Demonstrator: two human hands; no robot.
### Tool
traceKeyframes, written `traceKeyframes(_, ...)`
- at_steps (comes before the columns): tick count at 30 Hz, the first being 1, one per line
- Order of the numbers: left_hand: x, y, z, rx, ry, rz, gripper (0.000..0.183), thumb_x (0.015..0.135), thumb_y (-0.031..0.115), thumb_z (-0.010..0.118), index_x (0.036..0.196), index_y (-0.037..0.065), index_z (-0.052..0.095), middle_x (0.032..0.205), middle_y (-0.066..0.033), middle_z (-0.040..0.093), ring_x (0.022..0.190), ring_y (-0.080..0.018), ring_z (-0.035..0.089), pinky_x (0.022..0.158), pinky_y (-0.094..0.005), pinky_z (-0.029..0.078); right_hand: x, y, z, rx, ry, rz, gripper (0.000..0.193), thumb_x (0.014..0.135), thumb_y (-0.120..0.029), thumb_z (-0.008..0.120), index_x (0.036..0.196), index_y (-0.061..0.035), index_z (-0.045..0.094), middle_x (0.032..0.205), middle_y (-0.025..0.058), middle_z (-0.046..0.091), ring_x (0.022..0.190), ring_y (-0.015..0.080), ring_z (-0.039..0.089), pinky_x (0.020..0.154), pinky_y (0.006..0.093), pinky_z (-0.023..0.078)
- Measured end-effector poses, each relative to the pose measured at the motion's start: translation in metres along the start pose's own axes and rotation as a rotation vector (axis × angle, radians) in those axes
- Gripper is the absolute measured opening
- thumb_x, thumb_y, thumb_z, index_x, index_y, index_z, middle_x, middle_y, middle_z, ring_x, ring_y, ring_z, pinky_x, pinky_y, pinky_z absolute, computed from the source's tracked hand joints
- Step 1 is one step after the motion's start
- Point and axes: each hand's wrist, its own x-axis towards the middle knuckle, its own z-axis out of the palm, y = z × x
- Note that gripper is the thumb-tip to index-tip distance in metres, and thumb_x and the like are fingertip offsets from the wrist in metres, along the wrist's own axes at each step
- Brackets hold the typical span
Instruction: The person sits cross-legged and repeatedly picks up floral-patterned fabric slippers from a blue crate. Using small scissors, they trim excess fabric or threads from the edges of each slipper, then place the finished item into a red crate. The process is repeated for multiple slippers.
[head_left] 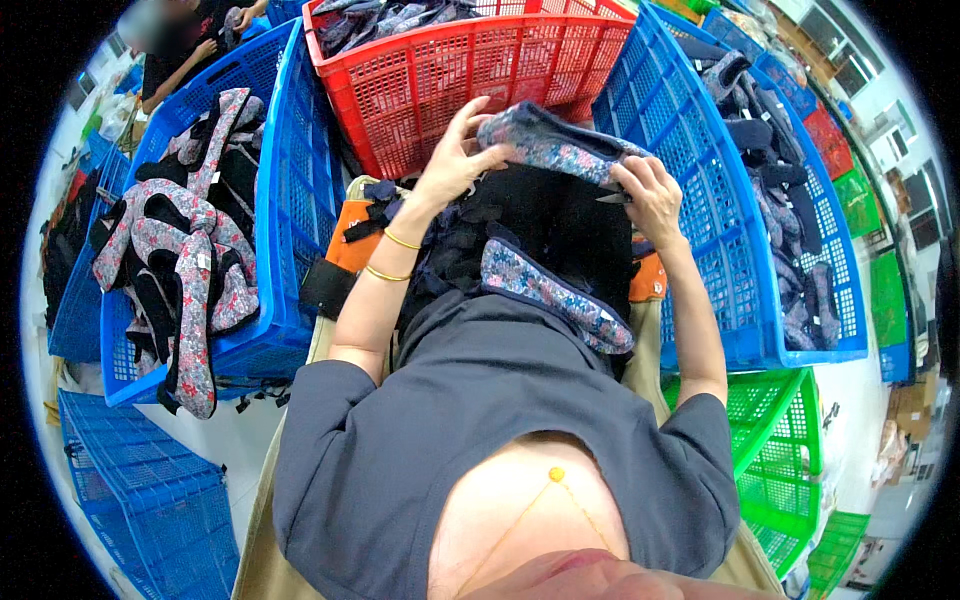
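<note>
A blue floral fabric slipper (555, 145) is held up in front of me, its dark opening facing away. My left hand (460, 160) is closed on its left end, thumb and fingers pinching the edge. My right hand (650, 195) is closed at its right end. A small pointed metal blade (614, 198) shows under those right fingers; its handle is hidden, so the kind of tool is unclear. A second blue floral slipper (555, 295) lies on my lap, on dark cloth (560, 215) below the held one.
A red crate (470, 90) of slippers stands ahead. On the left, a blue crate (290, 190) is heaped with grey-and-red floral slippers. A blue crate (690, 200) with dark slippers stands right. A green crate (775, 450) sits lower right; a person (180, 60) is far left.
</note>
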Motion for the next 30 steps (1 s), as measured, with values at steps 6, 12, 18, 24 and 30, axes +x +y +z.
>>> traceKeyframes(6, 0.022, -0.091, 0.000, 0.498, 0.114, 0.156, 0.054, 0.073, 0.023, 0.080, 0.118, 0.003, 0.060, 0.111, -0.0095, 0.062, 0.103, -0.0199, 0.058, 0.093, -0.0330, 0.045, -0.022, 0.028, 0.050, -0.031, -0.123, 0.182, 0.050, 0.064, -0.003, 0.069, 0.110, -0.0188, 0.059, 0.113, -0.0005, 0.057, 0.106, 0.0229, 0.056, 0.081, 0.0339, 0.052)
traceKeyframes(12, 0.000, -0.070, 0.016, 0.930, 0.335, 0.351, 0.057, 0.070, 0.043, 0.080, 0.114, 0.010, 0.065, 0.119, -0.0088, 0.050, 0.115, -0.0293, 0.041, 0.100, -0.0400, 0.036, -0.026, 0.003, 0.018, 0.113, -0.173, 0.474, 0.050, 0.068, 0.000, 0.069, 0.115, -0.0154, 0.058, 0.130, 0.0015, 0.053, 0.117, 0.0265, 0.052, 0.090, 0.0358, 0.050)
traceKeyframes(18, -0.007, -0.065, 0.012, 0.486, 0.286, 0.297, 0.026, 0.087, 0.015, 0.071, 0.106, -0.001, 0.066, 0.091, -0.0011, 0.069, 0.076, -0.0076, 0.061, 0.071, -0.0225, 0.050, 0.005, -0.050, 0.028, 0.797, -0.285, 0.819, 0.028, 0.090, -0.029, 0.064, 0.109, -0.0084, 0.062, 0.089, 0.0018, 0.061, 0.072, 0.0137, 0.058, 0.061, 0.0270, 0.046)
traceKeyframes(24, -0.017, -0.055, 0.010, 0.184, 0.210, -0.014, 0.021, 0.090, 0.015, 0.067, 0.102, -0.002, 0.066, 0.089, -0.0055, 0.068, 0.079, -0.0100, 0.064, 0.073, -0.0226, 0.052, 0.024, -0.105, 0.044, 1.691, -0.513, 1.254, 0.049, 0.100, -0.048, 0.042, 0.112, -0.0049, 0.061, 0.072, -0.0091, 0.041, 0.054, 0.0008, 0.029, 0.046, 0.0174, 0.020)
traceKeyframes(30, -0.019, -0.060, 0.009, 0.084, 0.168, -0.066, 0.020, 0.092, 0.018, 0.065, 0.101, 0.000, 0.063, 0.081, -0.0012, 0.062, 0.071, -0.0077, 0.057, 0.067, -0.0215, 0.048, 0.017, -0.114, 0.060, 1.815, -0.394, 1.365, 0.040, 0.099, -0.044, 0.048, 0.097, -0.0057, 0.060, 0.070, -0.0073, 0.046, 0.053, 0.0009, 0.036, 0.043, 0.0160, 0.025)
